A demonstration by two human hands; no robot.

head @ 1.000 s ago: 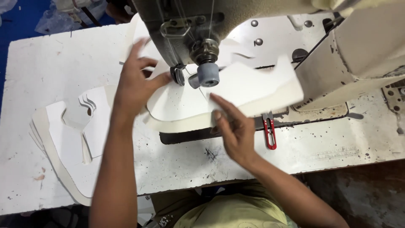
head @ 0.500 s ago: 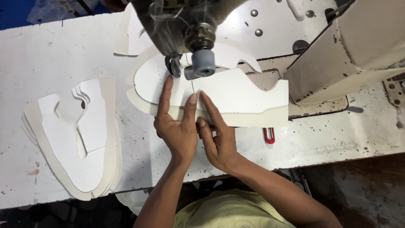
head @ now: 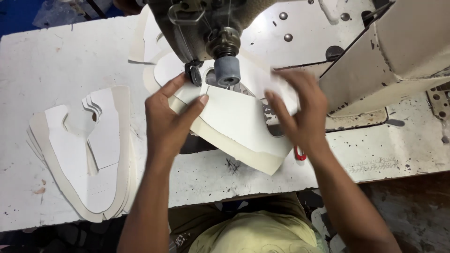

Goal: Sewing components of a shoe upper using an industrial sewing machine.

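A white cut shoe-upper piece lies under the roller foot of an industrial sewing machine, tilted so one corner points toward me. My left hand presses flat on the piece's left part, thumb and forefinger reaching up beside the needle. On the right side of the piece my right hand is blurred, with fingers on or pinching its upper right edge near the machine arm. More white pieces sit beneath and behind the foot.
A stack of white cut shoe pieces lies on the white table at the left. A small red clip-like item sits beside my right wrist. The table's front edge runs just below my forearms.
Both hands were together at the front of the piece; now they are apart, the right one moved to the right edge. The piece has turned under the foot.
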